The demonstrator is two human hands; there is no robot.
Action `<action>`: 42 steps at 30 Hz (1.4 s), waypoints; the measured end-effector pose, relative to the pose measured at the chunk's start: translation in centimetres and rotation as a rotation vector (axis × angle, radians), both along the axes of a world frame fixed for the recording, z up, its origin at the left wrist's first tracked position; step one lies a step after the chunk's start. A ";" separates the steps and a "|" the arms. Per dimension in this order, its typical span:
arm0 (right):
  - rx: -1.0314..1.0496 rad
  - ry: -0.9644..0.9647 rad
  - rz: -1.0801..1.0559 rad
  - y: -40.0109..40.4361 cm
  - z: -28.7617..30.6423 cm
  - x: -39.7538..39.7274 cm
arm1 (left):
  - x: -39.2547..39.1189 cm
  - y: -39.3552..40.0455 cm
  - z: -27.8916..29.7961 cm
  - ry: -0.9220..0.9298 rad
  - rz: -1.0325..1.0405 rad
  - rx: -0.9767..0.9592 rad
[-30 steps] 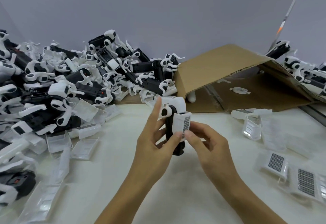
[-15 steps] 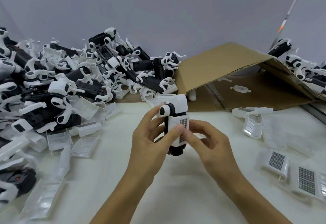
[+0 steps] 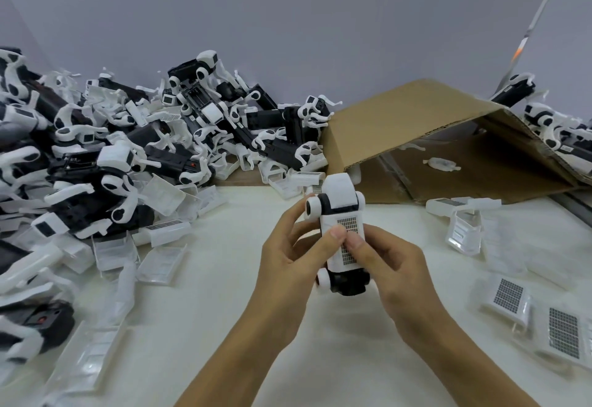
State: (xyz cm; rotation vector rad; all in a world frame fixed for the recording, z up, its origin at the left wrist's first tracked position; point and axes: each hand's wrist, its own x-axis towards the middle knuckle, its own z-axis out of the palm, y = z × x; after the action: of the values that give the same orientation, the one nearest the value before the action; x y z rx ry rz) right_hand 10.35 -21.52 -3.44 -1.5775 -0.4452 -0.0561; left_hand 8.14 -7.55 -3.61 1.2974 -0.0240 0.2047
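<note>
1. You have a white tabletop (image 3: 224,336) before you.
2. On your left lies a heap of black-and-white plastic devices (image 3: 134,156), with clear plastic covers (image 3: 161,264) along its edge.
3. Back right lies a brown cardboard box (image 3: 416,124), open on its side.
4. On your right lie white plastic covers with dotted grid labels (image 3: 509,294).

Both hands held together, forearms converging.
Left hand (image 3: 288,265) and right hand (image 3: 394,265) curl their fingers (image 3: 293,219) round one device (image 3: 339,201), thumbs pressed side by side on its front face.
</note>
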 end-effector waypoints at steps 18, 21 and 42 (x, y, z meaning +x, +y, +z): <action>-0.026 0.154 -0.144 0.9 0.0 -0.3 | 0.0 9.6 3.5 -0.230 1.184 0.667; -0.093 0.121 -0.163 1.4 -0.1 -0.7 | 0.6 13.3 4.2 0.016 1.250 0.810; 0.209 0.673 -0.204 -7.3 9.8 2.4 | 1.5 10.3 1.9 -0.439 1.182 0.995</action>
State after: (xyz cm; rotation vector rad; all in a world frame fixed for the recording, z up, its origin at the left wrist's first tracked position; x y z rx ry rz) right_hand 12.79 -28.83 6.32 -1.3327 0.2428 0.2593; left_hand 9.69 2.71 -1.70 2.0894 0.3125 1.6492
